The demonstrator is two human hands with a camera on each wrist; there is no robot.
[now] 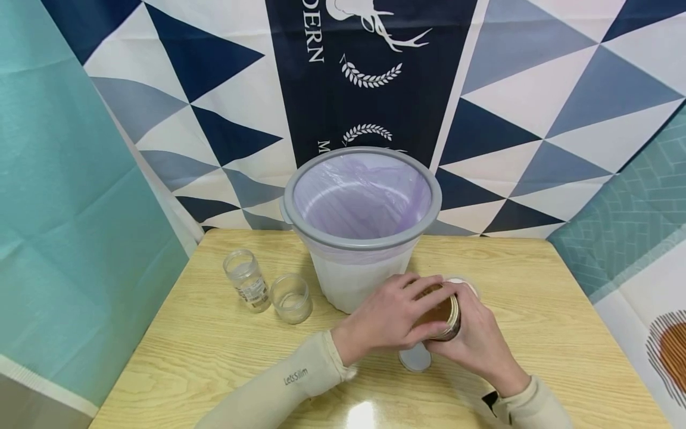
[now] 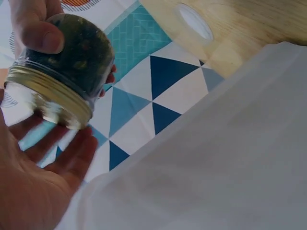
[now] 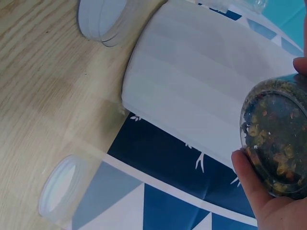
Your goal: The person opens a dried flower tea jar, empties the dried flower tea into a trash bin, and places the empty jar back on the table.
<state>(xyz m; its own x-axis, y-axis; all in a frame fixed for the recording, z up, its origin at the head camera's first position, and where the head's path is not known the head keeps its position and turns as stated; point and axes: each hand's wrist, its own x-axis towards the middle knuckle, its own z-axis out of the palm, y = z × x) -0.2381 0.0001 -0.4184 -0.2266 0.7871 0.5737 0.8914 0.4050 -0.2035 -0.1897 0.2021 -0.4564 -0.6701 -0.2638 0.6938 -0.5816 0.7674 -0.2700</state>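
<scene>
A clear jar packed with dried flowers and leaves is held tilted above the table, in front of the bin. My right hand grips its body, thumb pressed along the side in the left wrist view. The gold lid is on the jar and faces my left palm. My left hand spans that lid, thumb at one side of its rim and fingertips at the other. Part of the jar is hidden behind both hands in the head view.
A white bin with a grey rim and purple liner stands at the back. Left of it are a tall clear jar and a short clear jar. A white round lid lies below the hands; another white round piece is right of the bin.
</scene>
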